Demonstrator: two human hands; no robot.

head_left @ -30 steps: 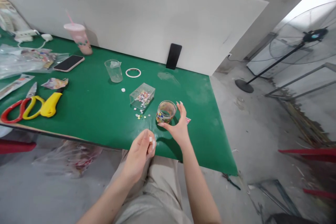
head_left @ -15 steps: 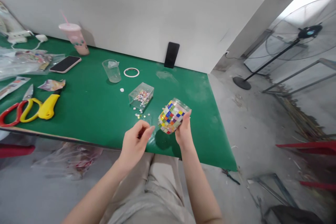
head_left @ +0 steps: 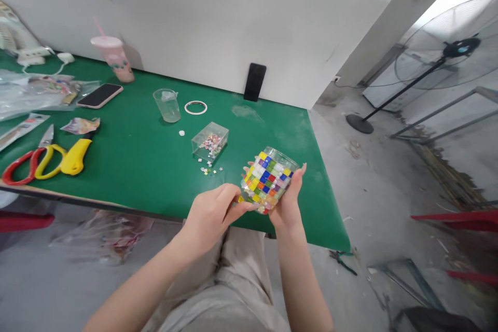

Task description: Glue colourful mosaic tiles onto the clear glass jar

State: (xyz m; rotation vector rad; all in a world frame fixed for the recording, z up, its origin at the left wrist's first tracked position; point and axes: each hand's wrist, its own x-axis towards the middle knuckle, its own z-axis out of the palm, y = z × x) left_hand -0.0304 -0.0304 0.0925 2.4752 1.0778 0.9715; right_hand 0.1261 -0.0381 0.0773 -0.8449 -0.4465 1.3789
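Note:
A clear cup (head_left: 268,179) covered in coloured square mosaic tiles is held tilted above the green table, with bare clear wall showing near its rim. My right hand (head_left: 290,202) is wrapped round it from behind and the right; some fingertips show past its far left side. My left hand (head_left: 213,215) is closed in a pinch against the cup's lower left edge. Whatever lies between those fingertips is too small to make out. Just beyond my left hand, a clear box (head_left: 210,142) holds small pastel pieces, and several star-shaped and square bits (head_left: 210,170) lie loose beside it.
Behind the box are a clear plastic cup (head_left: 167,106) and a white tape ring (head_left: 195,108). Red-handled and yellow-handled scissors (head_left: 50,161), a phone (head_left: 100,96) and a pink drink cup (head_left: 114,59) lie left. A black phone (head_left: 254,82) leans on the white panel.
My left hand has moved right and now touches the tiled cup. The right hand has shifted the cup slightly right and toward me, turning its tiled side more into view.

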